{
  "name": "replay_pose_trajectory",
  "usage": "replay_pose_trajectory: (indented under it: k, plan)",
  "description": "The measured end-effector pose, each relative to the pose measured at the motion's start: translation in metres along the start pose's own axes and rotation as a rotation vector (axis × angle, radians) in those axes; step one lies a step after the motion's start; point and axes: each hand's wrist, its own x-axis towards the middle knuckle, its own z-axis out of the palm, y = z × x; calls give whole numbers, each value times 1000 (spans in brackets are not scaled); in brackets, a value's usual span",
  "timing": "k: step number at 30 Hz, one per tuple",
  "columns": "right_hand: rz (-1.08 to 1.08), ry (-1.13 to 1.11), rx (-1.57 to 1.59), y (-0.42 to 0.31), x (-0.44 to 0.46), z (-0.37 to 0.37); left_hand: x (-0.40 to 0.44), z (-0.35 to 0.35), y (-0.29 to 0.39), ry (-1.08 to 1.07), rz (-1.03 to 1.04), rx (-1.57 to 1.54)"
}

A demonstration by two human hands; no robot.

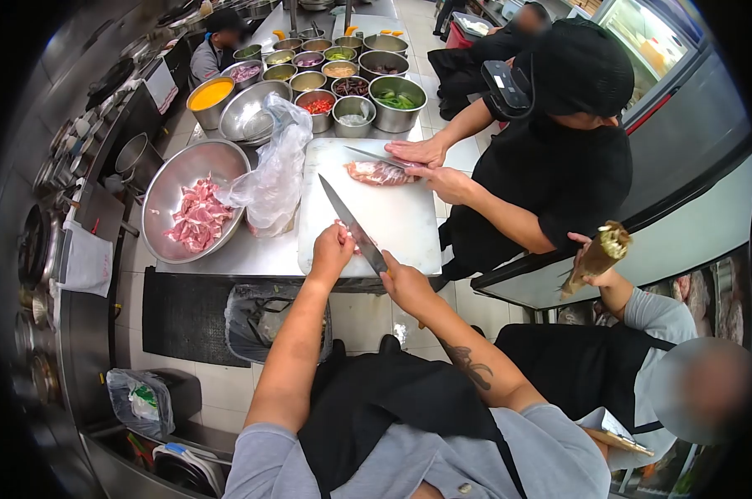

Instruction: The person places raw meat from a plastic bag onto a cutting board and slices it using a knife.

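Note:
My right hand [409, 287] grips the handle of a large kitchen knife [347, 218], its long blade slanting up and left across the white cutting board [326, 158]. My left hand [332, 252] is closed at the board's near left edge, its fingertips pinching a small piece of meat beside the blade. Small pink bits of meat lie partly hidden under the knife. Farther back on the same board, a co-worker's hands [430, 162] hold a second knife [376, 155] against a larger slab of raw meat [382, 173].
A steel bowl [155, 179] of cut raw meat [199, 214] stands left, beside a clear plastic bag [274, 179]. Several steel pots of ingredients, one with green peppers [396, 100], line the back. A lined bin [263, 324] sits below. Another person at right holds a brown paper-wrapped bundle [596, 259].

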Motion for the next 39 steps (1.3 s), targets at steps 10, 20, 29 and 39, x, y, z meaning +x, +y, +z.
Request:
replay_pose_trajectory:
  k: [10,20,29,39]
  plan:
    - [85,-97,77,7,-118,-31,-1,-5,15,82,90,257]
    - [95,-97,59,-4,-133,-38,10,-10,29,36,-73,235]
    - [90,-114,-16,-24,-79,-39,20,-10,27,-9,-171,304]
    - [42,-41,13,-25,-31,-8,23,-7,20,6,-223,320]
